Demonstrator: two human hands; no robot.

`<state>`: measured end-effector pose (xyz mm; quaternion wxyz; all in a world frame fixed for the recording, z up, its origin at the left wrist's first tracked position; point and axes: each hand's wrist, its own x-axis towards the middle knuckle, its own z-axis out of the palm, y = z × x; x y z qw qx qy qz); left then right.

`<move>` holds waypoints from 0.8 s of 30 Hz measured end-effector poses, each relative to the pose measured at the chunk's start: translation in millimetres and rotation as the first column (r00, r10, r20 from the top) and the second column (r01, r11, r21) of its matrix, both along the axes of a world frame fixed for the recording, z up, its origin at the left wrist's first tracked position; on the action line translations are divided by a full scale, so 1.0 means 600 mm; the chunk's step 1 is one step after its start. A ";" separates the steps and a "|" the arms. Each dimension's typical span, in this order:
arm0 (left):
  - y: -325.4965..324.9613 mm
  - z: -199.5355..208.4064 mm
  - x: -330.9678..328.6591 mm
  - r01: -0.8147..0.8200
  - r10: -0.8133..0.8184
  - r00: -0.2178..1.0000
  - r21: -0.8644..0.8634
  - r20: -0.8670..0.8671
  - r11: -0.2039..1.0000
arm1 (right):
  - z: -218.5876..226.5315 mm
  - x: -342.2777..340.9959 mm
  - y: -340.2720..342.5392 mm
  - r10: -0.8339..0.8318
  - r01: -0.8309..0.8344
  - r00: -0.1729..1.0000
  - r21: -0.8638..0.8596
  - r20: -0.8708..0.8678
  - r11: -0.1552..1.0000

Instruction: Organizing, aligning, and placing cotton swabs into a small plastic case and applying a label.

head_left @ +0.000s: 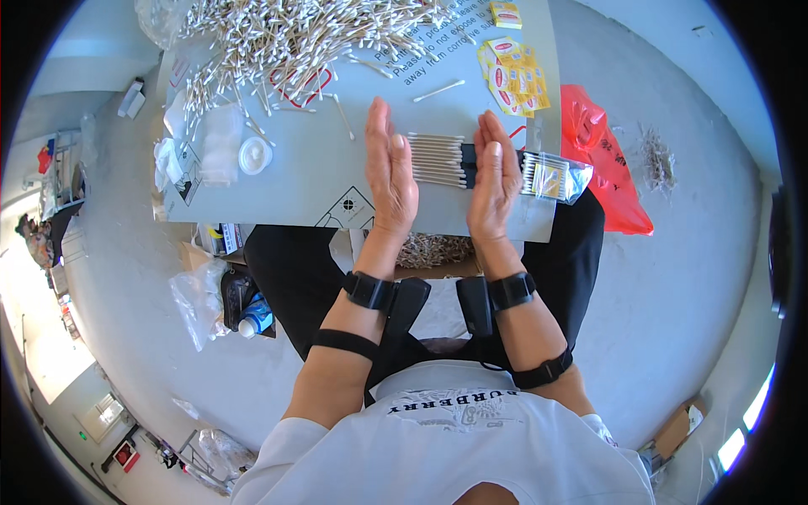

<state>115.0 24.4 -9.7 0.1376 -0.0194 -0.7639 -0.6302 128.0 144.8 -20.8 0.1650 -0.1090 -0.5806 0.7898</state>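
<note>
Several cotton swabs lie side by side in a neat row [436, 160] on the table, between my two upright palms. My left hand [392, 177] has its fingers stretched out, with its palm edge beside the left tips of the row. My right hand [495, 185], also with straight fingers, stands over a flat black piece [468, 158] at the row's right side. Beyond it a clear plastic bag [575, 178] holds more swabs and a yellow label. What lies directly under my right hand is hidden.
A big heap of loose swabs [295, 38] covers the back of the grey table [295, 189]. Yellow labels [513, 80] lie at the back right. A white round lid [255, 156] and clear bags [221, 143] sit at left. A red bag [593, 139] hangs at right; below is a box of swabs [433, 251].
</note>
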 end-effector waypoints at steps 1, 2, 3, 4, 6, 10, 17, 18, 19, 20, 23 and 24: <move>0.008 0.007 -0.003 0.003 -0.006 1.000 0.154 0.022 0.988 | 0.007 -0.005 -0.009 0.018 -0.019 1.000 0.085 0.020 0.996; 0.014 0.012 -0.005 0.001 -0.016 0.999 0.305 0.044 0.952 | 0.007 -0.007 -0.014 0.016 -0.017 1.000 0.081 0.021 0.997; 0.016 0.012 -0.006 0.003 -0.017 0.999 0.302 0.045 0.953 | 0.007 -0.009 -0.018 0.026 -0.027 0.999 0.056 0.025 0.998; 0.019 0.008 -0.007 0.013 -0.032 0.998 0.344 0.050 0.939 | 0.008 -0.010 -0.020 0.036 -0.037 0.999 0.034 0.028 0.999; 0.022 0.001 -0.010 0.029 -0.060 0.996 0.425 0.059 0.905 | 0.011 -0.007 -0.018 0.028 -0.029 0.999 0.034 0.014 0.999; 0.012 -0.005 -0.004 0.074 -0.094 0.995 0.344 0.043 0.936 | 0.010 -0.005 0.006 0.076 -0.075 0.997 -0.053 0.015 0.996; -0.010 0.033 0.036 0.314 -0.285 0.939 -0.821 0.194 0.477 | 0.047 0.016 0.084 0.372 -0.314 0.917 0.834 0.143 0.453; -0.012 0.028 0.036 0.314 -0.284 0.939 -0.821 0.194 0.476 | 0.048 0.017 0.085 0.399 -0.274 0.903 0.928 0.158 0.253; -0.013 0.024 0.038 0.321 -0.280 0.936 -0.838 0.212 0.441 | 0.049 0.018 0.086 0.398 -0.276 0.903 0.928 0.161 0.250; -0.015 0.020 0.038 0.328 -0.273 0.934 -0.853 0.229 0.405 | 0.049 0.018 0.085 0.411 -0.273 0.896 0.939 0.170 0.207; -0.015 0.020 0.038 0.320 -0.269 0.937 -0.861 0.224 0.397 | 0.032 0.018 0.088 0.419 -0.233 0.895 0.963 0.157 0.137; -0.013 0.019 0.039 0.321 -0.270 0.936 -0.860 0.225 0.398 | 0.023 0.020 0.089 0.416 -0.192 0.900 0.975 0.130 0.111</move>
